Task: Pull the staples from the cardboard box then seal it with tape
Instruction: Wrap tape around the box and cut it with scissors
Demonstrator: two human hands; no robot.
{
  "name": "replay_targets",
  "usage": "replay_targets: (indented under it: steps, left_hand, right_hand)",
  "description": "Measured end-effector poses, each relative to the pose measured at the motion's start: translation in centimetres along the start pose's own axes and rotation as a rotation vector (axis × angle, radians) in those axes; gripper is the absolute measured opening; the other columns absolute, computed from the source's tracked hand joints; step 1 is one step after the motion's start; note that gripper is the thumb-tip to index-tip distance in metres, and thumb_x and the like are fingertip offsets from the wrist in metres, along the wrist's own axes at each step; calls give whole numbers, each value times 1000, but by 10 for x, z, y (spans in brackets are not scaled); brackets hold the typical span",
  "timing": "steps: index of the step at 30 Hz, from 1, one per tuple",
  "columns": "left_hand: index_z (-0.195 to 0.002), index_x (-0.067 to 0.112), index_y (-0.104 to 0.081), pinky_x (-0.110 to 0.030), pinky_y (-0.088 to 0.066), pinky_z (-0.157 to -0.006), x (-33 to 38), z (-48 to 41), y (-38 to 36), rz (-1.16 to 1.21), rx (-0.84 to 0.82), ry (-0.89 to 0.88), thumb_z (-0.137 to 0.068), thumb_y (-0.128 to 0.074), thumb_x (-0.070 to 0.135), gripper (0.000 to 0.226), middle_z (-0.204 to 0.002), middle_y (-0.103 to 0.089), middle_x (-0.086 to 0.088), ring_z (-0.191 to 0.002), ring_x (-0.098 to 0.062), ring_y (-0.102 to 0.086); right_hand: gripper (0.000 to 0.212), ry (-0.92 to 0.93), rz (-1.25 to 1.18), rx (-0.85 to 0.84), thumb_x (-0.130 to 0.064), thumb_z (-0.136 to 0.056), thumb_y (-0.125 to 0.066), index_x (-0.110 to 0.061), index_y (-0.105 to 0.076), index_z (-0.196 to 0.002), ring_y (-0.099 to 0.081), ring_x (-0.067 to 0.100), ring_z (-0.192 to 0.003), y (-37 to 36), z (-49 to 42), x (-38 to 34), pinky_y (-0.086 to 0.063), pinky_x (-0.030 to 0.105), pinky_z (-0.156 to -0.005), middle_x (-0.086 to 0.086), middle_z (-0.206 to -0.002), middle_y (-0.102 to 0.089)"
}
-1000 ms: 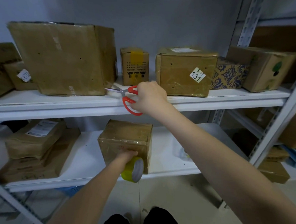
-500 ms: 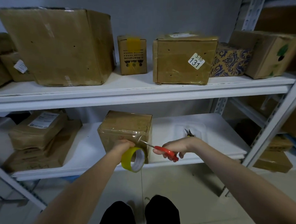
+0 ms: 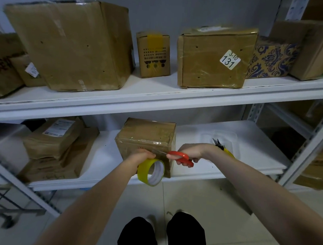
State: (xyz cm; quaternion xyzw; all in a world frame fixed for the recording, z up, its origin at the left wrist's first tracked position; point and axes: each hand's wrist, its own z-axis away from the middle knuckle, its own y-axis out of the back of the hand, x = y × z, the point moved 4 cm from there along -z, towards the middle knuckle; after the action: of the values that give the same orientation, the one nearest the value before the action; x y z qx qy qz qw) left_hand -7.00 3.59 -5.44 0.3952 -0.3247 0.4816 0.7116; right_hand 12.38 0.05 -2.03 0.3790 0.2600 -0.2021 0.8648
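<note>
The cardboard box (image 3: 147, 136) is sitting on the lower shelf (image 3: 229, 163), close to its front edge and just left of the picture's centre. It is a small brown carton, worn and slightly dented. Glossy clear tape is wrapping it, wrinkling and catching the light along its top front edge. Staples are too small to make out.

At the box's 6 o'clock, the left hand (image 3: 144, 155) is lying against the front face, its fingers curling round a yellow tape roll (image 3: 150, 171). The roll is hanging below the hand, overlapping the lower right part of that face, with its white core facing the camera.

At the box's 4 o'clock, just beside its right corner, the right hand (image 3: 191, 151) is gripping red-handled scissors (image 3: 181, 158). The blades are pointing toward 9 o'clock, at the left hand. They are blurring into the shiny tape there, so whether they are parted cannot be told.

Toward 2 o'clock of the right hand, a yellow-handled tool (image 3: 223, 147) with dark tips is showing behind the wrist, on the same shelf.

At the box's 9 o'clock, a stack of brown parcels (image 3: 58, 147) is resting on the shelf. At 12 o'clock, the upper shelf (image 3: 158, 101) is carrying several cartons, among them a box labelled 131 (image 3: 212, 57).
</note>
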Motion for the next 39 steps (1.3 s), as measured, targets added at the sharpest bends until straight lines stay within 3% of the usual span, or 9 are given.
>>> replay_targets:
  steps: [6, 9, 15, 18, 21, 27, 29, 34, 39]
  left_hand:
    - [-96, 6, -71, -36, -48, -97, 6, -7, 3, -289, 115, -80, -79, -74, 14, 18, -110, -66, -13, -103, -27, -60]
    - [-76, 20, -67, -32, -49, -87, 15, 3, 10, -547, 272, -164, -81, -63, 19, 6, -102, -69, -8, -100, -27, -61]
    - [-66, 23, -63, -28, -49, -75, 21, 18, 21, -646, 364, -271, -80, -56, 19, 16, -92, -70, -3, -92, -25, -63]
    - [-70, 23, -65, -24, -41, -66, 29, 29, 23, -672, 423, -352, -78, -55, 14, 16, -91, -69, 0, -90, -22, -62]
    - [-74, 21, -70, -25, -38, -63, 39, 41, 27, -705, 507, -440, -79, -56, 12, 17, -94, -66, 2, -86, -19, -60]
    - [-72, 22, -69, -25, -39, -64, 44, 47, 30, -690, 507, -447, -79, -59, 13, 14, -95, -68, 0, -88, -21, -60]
    - [-76, 21, -69, -25, -39, -65, 45, 47, 28, -710, 476, -447, -78, -60, 15, 11, -95, -68, -1, -93, -24, -62]
    - [-75, 22, -68, -25, -43, -69, 46, 44, 22, -765, 324, -405, -78, -62, 20, 7, -93, -71, -3, -94, -24, -63]
    - [-76, 17, -70, -28, -48, -71, 45, 41, 24, -752, 282, -405, -78, -63, 21, 8, -89, -71, -5, -88, -24, -64]
  right_hand:
    - [51, 85, 56, 109, -61, -79, -64, -10, -64, -76, -52, 13, -55, 7, -1, -3, -36, 23, -54, 0, -59, -58]
    - [45, 110, 30, 106, -53, -85, -63, -11, -60, -67, -52, 8, -47, 9, 3, -8, -41, 22, -55, -5, -50, -57]
    - [69, -133, 204, -93, -77, -84, -33, -10, -49, -95, -46, 16, -64, -9, 6, -12, -36, 29, -69, 4, -70, -48]
    - [74, -235, 317, -155, -77, -84, -36, -9, -47, -111, -44, 18, -65, -16, 11, -13, -36, 34, -84, 5, -77, -45]
    - [63, -228, 324, -129, -69, -86, -45, -8, -53, -101, -43, 17, -63, -9, 26, -12, -36, 31, -76, 5, -75, -45]
    - [46, 247, 141, 415, -44, -80, -73, -1, -65, -91, -58, 14, -69, 37, 83, -58, -42, 25, -63, 10, -76, -65]
    - [48, 363, 5, 614, -46, -74, -78, -7, -56, -93, -63, 7, -66, 49, 103, -80, -45, 21, -61, -3, -69, -69]
    - [40, 318, 164, 1077, -53, -72, -74, -21, -53, -87, -60, 13, -83, 68, 131, -135, -46, 26, -62, -5, -89, -62]
    - [44, 201, 265, 1152, -56, -75, -71, -17, -65, -95, -61, 16, -79, 87, 118, -175, -48, 29, -61, -3, -85, -64]
